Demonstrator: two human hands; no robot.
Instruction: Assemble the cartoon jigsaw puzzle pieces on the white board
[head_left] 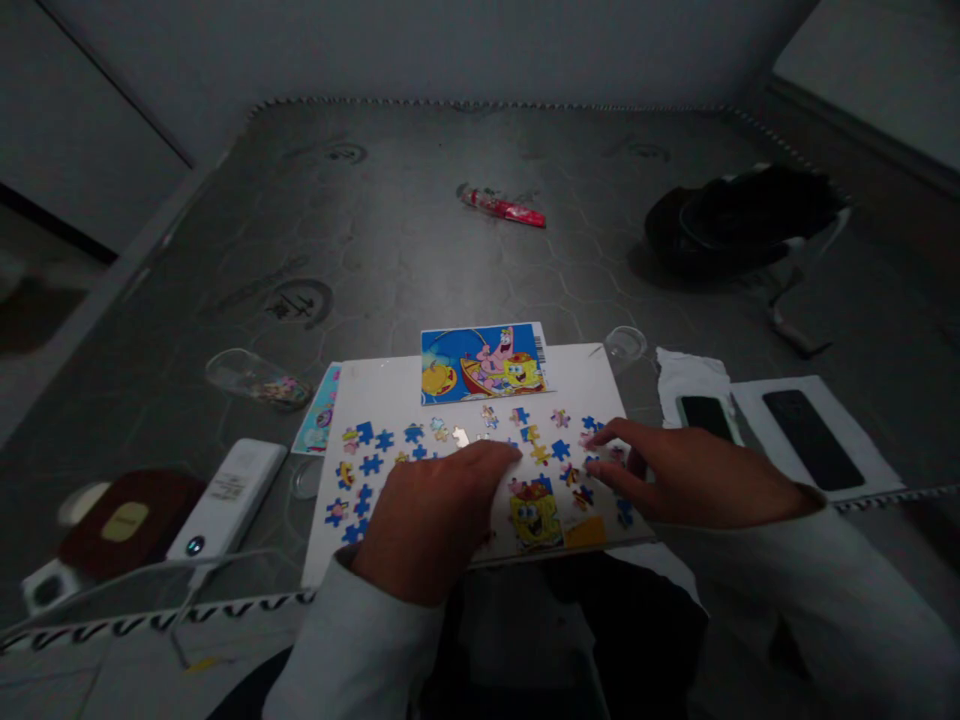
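Observation:
A white board [585,375] lies in front of me with several loose blue and yellow puzzle pieces [369,464] scattered over it. A joined patch of the puzzle [536,512] sits near its front edge. A cartoon reference picture [480,362] rests at the board's far edge. My left hand [435,515] lies palm down on the board, fingers together, pressing on the pieces at the middle. My right hand [675,470] is spread flat over the pieces at the board's right side, fingertips touching them.
The board sits on a grey quilted mattress [420,230]. A red tube [504,207] and a dark bag [742,220] lie farther back. Two phones [810,438] on white paper are to the right. A white power bank [229,497], a brown case [124,520] and a clear plastic bag [255,378] are left.

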